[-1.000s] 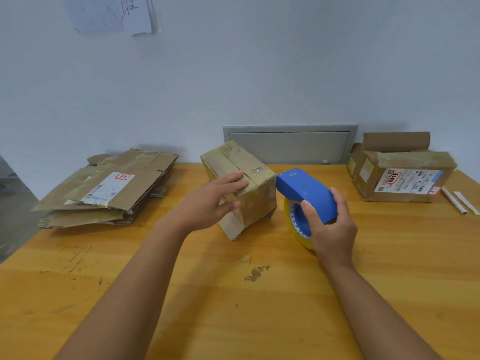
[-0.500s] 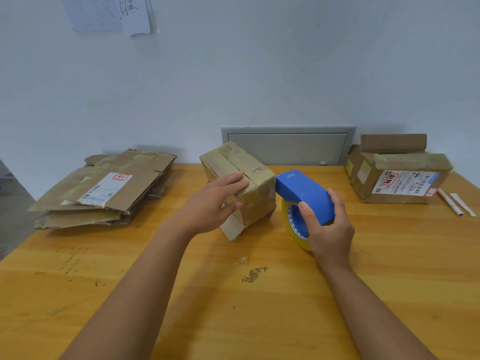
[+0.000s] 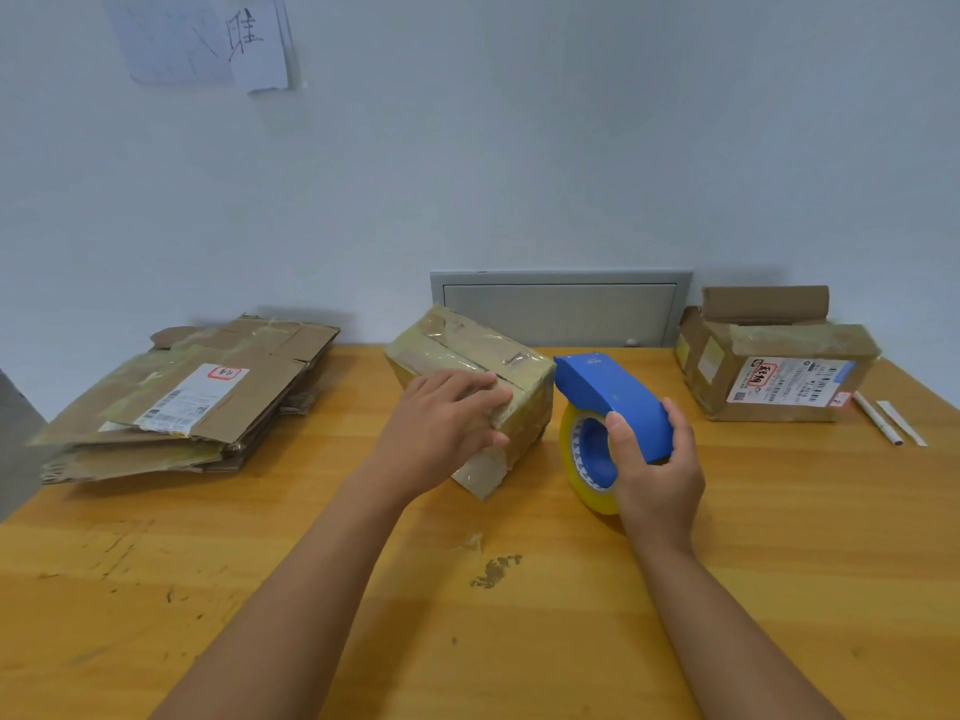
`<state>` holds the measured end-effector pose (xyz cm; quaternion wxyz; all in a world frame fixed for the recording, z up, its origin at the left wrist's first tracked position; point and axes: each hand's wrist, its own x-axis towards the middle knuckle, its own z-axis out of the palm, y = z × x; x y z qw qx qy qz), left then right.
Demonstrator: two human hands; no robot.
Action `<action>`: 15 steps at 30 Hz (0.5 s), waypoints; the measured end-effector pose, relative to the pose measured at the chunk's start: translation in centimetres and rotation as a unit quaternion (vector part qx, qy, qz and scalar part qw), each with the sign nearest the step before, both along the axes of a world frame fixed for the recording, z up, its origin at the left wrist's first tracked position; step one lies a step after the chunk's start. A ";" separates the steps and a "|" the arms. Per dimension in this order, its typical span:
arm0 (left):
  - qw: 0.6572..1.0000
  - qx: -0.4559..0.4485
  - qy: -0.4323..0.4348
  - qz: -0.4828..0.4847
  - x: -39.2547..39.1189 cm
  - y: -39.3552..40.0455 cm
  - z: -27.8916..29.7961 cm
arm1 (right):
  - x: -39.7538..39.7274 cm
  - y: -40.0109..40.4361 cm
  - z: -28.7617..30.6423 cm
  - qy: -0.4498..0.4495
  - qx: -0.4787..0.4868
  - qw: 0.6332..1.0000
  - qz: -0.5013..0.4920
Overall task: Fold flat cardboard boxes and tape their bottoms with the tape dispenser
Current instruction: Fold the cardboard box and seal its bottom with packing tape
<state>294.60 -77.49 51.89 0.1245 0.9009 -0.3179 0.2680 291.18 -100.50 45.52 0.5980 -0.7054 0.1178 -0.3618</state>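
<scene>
A small folded cardboard box [image 3: 470, 350], covered in old clear tape, stands on the wooden table [image 3: 779, 537] at the middle. My left hand [image 3: 441, 428] rests on its near top edge with fingers laid flat over it. My right hand [image 3: 657, 470] grips a blue tape dispenser [image 3: 613, 392] holding a yellow tape roll [image 3: 576, 459]. The dispenser's front end touches the box's right side.
A stack of flat cardboard boxes [image 3: 192, 397] lies at the left of the table. A taped box with a shipping label [image 3: 779, 371] sits at the back right, with two white pens [image 3: 888, 423] beside it. A grey wall panel [image 3: 561, 304] is behind.
My left hand has slid a little further over the box's top edge. The dispenser stays against the box's right side.
</scene>
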 end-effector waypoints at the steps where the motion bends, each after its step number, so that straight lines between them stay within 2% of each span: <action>1: 1.000 0.004 0.005 0.003 0.1 -0.1 0.0 | 0.0 0.0 0.0 -0.001 0.003 1.000 0.000; 7: 0.998 -0.025 -0.051 0.001 0.4 -0.7 -0.5 | 0.0 0.1 0.1 -0.004 0.001 1.000 0.002; 15: 0.999 -0.010 -0.027 0.036 0.4 -1.2 -0.4 | -0.1 0.2 0.3 0.003 0.004 1.000 0.005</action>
